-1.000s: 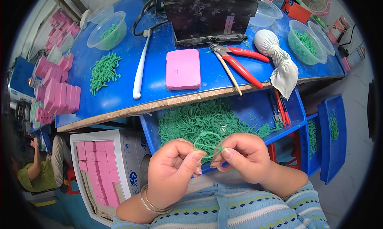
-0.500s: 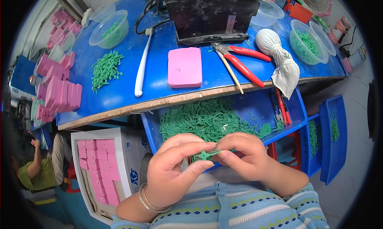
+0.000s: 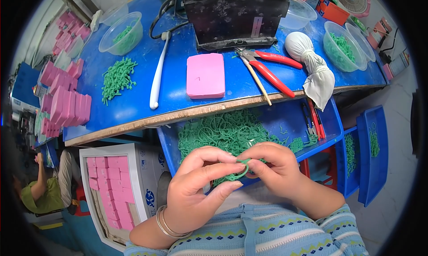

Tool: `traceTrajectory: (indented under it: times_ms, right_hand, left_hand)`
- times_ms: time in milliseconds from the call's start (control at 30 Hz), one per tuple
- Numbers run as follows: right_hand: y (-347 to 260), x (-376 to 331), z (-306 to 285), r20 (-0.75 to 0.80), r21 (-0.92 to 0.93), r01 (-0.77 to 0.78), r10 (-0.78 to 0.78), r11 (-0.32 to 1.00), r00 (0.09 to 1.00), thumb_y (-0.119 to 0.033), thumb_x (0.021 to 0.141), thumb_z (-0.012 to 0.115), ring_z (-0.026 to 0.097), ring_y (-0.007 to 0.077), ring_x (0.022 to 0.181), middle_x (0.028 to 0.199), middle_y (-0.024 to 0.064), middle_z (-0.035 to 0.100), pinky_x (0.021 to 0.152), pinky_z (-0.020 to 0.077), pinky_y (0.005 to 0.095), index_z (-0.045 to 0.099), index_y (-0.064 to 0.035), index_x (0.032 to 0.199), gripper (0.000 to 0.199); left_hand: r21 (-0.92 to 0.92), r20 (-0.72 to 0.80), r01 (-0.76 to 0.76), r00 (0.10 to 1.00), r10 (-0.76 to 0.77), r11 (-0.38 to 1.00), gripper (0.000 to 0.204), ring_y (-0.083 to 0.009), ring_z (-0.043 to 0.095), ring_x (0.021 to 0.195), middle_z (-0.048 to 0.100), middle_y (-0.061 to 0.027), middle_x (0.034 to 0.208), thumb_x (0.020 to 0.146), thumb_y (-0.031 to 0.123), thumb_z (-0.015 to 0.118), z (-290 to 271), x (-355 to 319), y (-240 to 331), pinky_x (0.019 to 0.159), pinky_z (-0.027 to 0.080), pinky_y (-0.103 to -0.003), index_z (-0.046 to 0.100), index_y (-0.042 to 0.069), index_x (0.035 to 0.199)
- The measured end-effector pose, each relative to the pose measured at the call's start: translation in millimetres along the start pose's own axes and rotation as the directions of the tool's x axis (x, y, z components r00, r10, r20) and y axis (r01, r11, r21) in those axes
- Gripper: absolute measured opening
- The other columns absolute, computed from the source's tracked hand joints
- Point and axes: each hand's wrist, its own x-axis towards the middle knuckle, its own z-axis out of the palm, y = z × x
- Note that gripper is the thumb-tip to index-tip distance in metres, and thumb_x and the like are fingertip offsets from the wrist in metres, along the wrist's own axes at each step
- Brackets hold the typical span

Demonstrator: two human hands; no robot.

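My left hand (image 3: 194, 184) and my right hand (image 3: 276, 169) meet in front of my body, over the near edge of a blue tray (image 3: 292, 117). Between them is a thin, wax-like green piece (image 3: 232, 177), its strand bent into a small loop. Left fingers and thumb grip its body, and the right thumb and forefinger pinch the strand. Fingers partly cover it, so its full shape is hidden. Beyond my hands, the tray holds a heap of tangled green strands (image 3: 223, 131) and some red-handled tools (image 3: 316, 122).
On the blue table (image 3: 138, 93) are a pink block (image 3: 205, 76), red-handled cutters (image 3: 272, 77), a white-handled tool (image 3: 158, 73), a tied white cloth bag (image 3: 312, 64) and a green pile (image 3: 119, 80). A black machine (image 3: 236, 22) stands behind. Pink blocks fill a white box (image 3: 138, 184); a person (image 3: 42, 193) sits left.
The green strand now curves up into a loop between my fingertips, where it was stretched nearly straight. The right hand has shifted slightly left and up; both hands keep their hold.
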Motion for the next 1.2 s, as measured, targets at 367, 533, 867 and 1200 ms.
traceTrajectory:
  times_ms: [367,533,867,1200]
  right_hand:
    - [2.3,0.3,-0.5,-0.029,0.031,0.005,-0.004,0.999,1.0,-0.008,0.082,0.058,0.057,0.0177,0.064,0.071,0.006,0.061,0.059,0.0426,0.0295,0.062,-0.0019,0.095,0.014]
    - [1.7,0.5,-1.5,-0.028,0.028,0.003,-0.002,1.0,1.0,-0.008,0.082,0.058,0.057,0.0179,0.064,0.071,0.0063,0.061,0.059,0.0427,0.0296,0.062,-0.0021,0.094,0.014]
    - [2.4,0.5,-2.6,-0.036,0.031,0.015,-0.013,0.999,0.999,-0.007,0.082,0.059,0.057,0.0181,0.064,0.073,0.0071,0.062,0.058,0.0426,0.0294,0.062,-0.002,0.094,0.013]
    - [4.4,-0.9,-1.0,-0.036,0.017,-0.015,0.016,1.0,0.999,-0.008,0.082,0.058,0.057,0.0188,0.068,0.074,0.0072,0.062,0.06,0.0434,0.0301,0.062,-0.0019,0.094,0.013]
  left_hand:
    - [0.035,0.025,-0.015,1.0,0.014,0.999,0.03,-0.0171,0.053,0.093,0.052,-0.0087,0.104,0.071,-0.004,0.067,-0.6,1.3,1.0,0.076,0.047,-0.027,0.065,0.003,0.1]
    - [0.049,0.031,-0.013,0.999,0.011,0.999,0.029,-0.0167,0.053,0.092,0.052,-0.0089,0.104,0.071,-0.004,0.067,-0.3,2.3,2.5,0.076,0.046,-0.027,0.066,0.004,0.1]
    - [0.048,0.032,-0.018,0.999,0.016,0.999,0.029,-0.0168,0.053,0.093,0.052,-0.0099,0.107,0.072,-0.004,0.065,-0.8,2.0,0.6,0.075,0.046,-0.026,0.066,0.004,0.1]
    - [0.041,0.021,-0.007,1.0,0.006,0.999,0.031,-0.0183,0.052,0.095,0.052,-0.0095,0.106,0.071,-0.004,0.067,-0.8,1.5,-0.8,0.076,0.045,-0.027,0.066,0.006,0.101]
